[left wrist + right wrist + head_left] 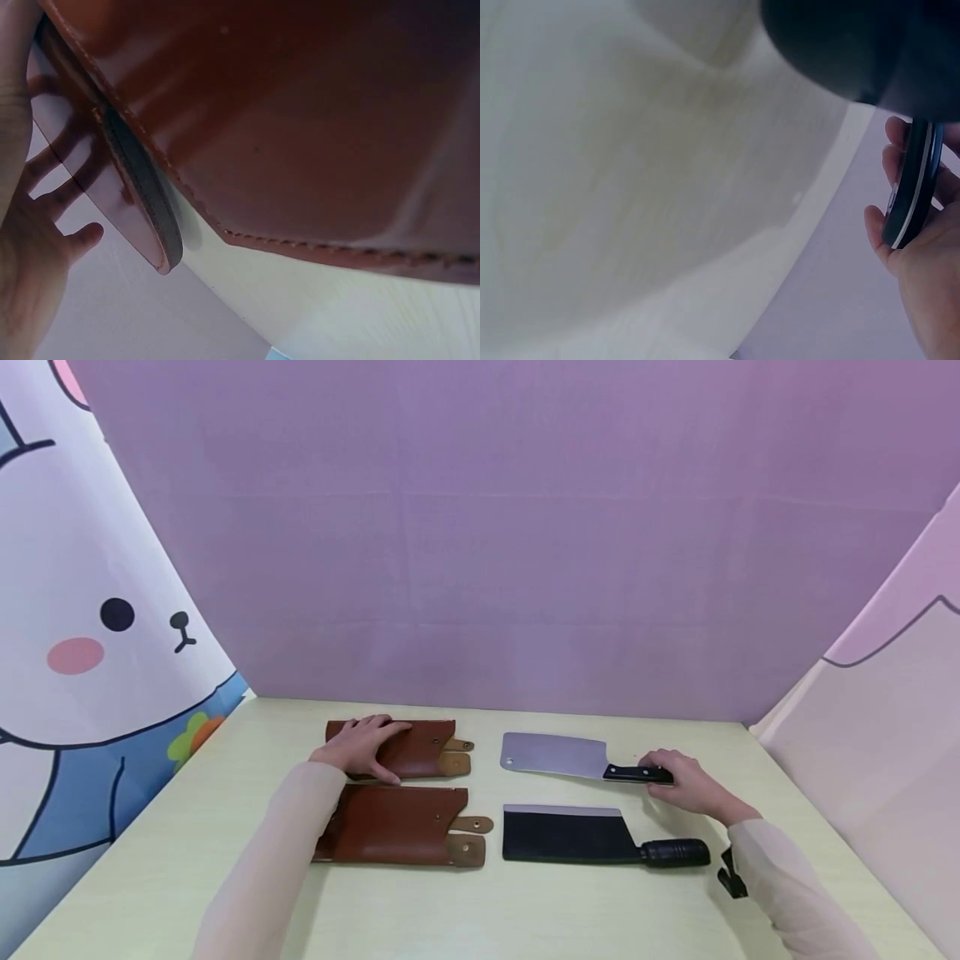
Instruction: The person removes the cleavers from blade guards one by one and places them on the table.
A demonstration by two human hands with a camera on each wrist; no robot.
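My left hand lies over the left part of the far brown leather sheath, fingers spread. In the left wrist view, the fingers look loosely extended beside the glossy leather. A second brown sheath lies nearer, below that hand. On the right, my right hand holds the black handle of a silver cleaver. The right wrist view has this handle between fingers and thumb. Nearer to me lies a black-bladed cleaver with a thick black handle.
All of this is on a pale wooden table. A purple cloth stands behind its back edge. Cartoon-printed panels border both sides, the left panel showing a white animal. A small black strap piece hangs by the right sleeve.
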